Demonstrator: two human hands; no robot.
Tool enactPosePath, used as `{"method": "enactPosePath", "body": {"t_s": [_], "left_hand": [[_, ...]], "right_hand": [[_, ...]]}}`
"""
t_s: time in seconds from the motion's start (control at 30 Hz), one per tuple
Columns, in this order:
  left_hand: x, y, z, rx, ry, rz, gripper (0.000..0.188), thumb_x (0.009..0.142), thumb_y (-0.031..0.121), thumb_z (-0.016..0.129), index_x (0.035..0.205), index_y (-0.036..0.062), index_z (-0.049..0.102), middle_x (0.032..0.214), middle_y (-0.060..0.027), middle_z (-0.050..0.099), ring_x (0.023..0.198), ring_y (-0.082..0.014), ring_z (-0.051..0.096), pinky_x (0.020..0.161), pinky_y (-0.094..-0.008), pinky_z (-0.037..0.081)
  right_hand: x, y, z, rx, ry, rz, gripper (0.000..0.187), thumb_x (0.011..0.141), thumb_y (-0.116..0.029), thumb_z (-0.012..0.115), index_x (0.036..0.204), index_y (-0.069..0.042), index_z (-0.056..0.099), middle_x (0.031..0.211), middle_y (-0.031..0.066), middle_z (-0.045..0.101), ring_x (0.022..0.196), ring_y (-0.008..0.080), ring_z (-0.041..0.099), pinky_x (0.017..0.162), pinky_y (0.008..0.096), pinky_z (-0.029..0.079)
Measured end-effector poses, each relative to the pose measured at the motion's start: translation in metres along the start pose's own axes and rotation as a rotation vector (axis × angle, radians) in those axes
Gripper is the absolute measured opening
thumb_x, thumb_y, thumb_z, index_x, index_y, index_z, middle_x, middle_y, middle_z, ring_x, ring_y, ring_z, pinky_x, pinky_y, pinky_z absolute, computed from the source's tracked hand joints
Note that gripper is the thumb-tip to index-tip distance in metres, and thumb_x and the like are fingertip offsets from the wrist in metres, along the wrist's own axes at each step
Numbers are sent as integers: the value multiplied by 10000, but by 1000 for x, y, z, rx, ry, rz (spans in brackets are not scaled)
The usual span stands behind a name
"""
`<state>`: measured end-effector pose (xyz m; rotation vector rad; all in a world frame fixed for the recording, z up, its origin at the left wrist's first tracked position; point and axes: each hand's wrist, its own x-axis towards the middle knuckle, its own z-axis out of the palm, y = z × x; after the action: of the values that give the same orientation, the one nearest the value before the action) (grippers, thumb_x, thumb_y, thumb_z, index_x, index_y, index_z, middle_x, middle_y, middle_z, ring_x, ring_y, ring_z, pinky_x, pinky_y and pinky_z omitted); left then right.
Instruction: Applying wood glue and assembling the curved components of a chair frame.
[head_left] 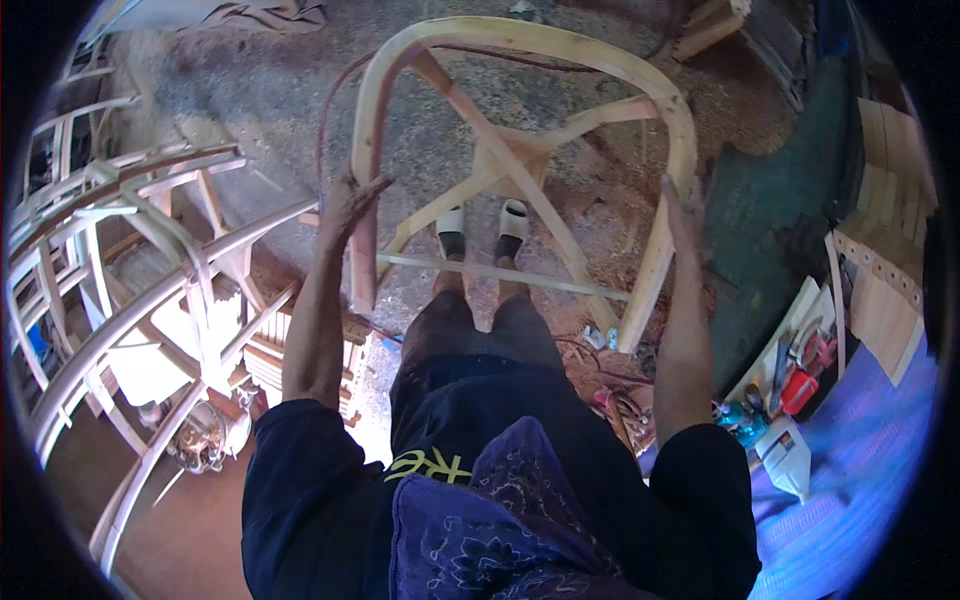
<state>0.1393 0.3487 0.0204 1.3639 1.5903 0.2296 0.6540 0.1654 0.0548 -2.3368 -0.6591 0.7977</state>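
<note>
A bare wooden chair frame (540, 38) with a rounded, U-shaped rail is held up in front of my body. Crossed wooden bars (500, 152) lie within its curve, and a thin pale strip (500, 275) spans its two ends nearest me. My left hand (350, 208) grips the left side of the rail, thumb reaching over the wood. On the opposite side, my right hand (685, 218) presses along the outer face of the rail, its fingers partly hidden. Below the frame, my feet in light sandals (513, 215) show on the floor.
Several more wooden frames (150, 255) are stacked at the left. Cut boards (880, 220) stand at the far right, above a white bottle (785, 455) and a red tool (800, 388). A dark cable (330, 110) crosses the dusty floor (260, 95).
</note>
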Motion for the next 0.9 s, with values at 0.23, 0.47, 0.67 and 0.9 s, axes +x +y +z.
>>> {"method": "enactPosePath", "body": {"t_s": [0.23,0.47,0.67,0.9], "left_hand": [[1,4,-5,42,-54,18,599,749,395,841,1098,-27,599,792,-72,654,689,-165,610,607,-335,500],[16,-16,-17,104,-77,-109,494,756,355,839,1047,25,615,771,-63,645,665,-180,615,580,-339,496],[18,20,5,46,-78,-150,503,740,350,852,1044,25,618,767,-72,625,656,-189,612,578,-336,496],[25,-20,-15,24,-107,-90,546,722,380,865,1044,13,621,741,-61,607,655,-168,596,582,-337,492]], "right_hand": [[-8,-8,6,45,-2,-73,829,857,-502,702,1441,4,401,1330,220,571,1237,314,551,1031,378,414],[6,-7,5,18,-106,-84,834,834,-505,722,1409,25,431,1259,213,615,1176,309,593,979,395,450],[14,63,-8,-62,-63,-16,772,816,-560,720,1332,-20,524,1140,157,659,1021,245,632,887,373,490],[-97,81,1,94,-141,7,742,825,-544,721,1286,16,567,1132,187,675,1041,250,642,922,390,483]]}}
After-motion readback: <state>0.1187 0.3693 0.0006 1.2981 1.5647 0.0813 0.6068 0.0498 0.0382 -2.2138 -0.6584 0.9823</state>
